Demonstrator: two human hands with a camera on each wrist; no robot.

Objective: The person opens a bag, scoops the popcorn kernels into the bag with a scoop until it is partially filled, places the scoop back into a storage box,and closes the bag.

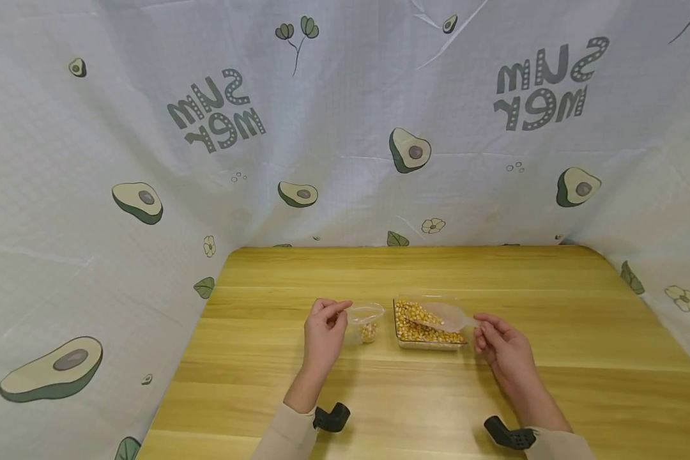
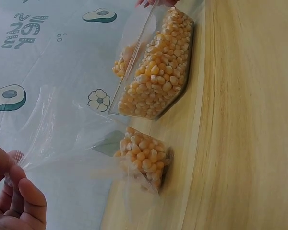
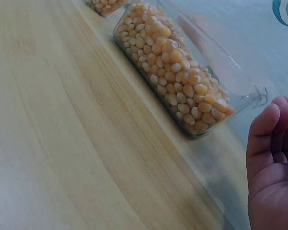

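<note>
My left hand (image 1: 338,311) pinches the rim of a small clear plastic bag (image 1: 365,323) between thumb and fingers (image 2: 13,173). The bag (image 2: 143,155) stands on the wooden table with a little heap of yellow corn kernels in its bottom. Right of it is a clear rectangular tray (image 1: 401,342) full of corn kernels (image 3: 177,72). A clear plastic scoop (image 1: 445,316) lies across the tray with its handle pointing right. My right hand (image 1: 484,330) hovers at the handle's end with fingers relaxed (image 3: 273,129) and grips nothing.
The wooden table (image 1: 414,396) is walled at the back and both sides by a white avocado-print cloth (image 1: 345,128). Bare tabletop lies in front of the tray and bag, and behind them up to the cloth.
</note>
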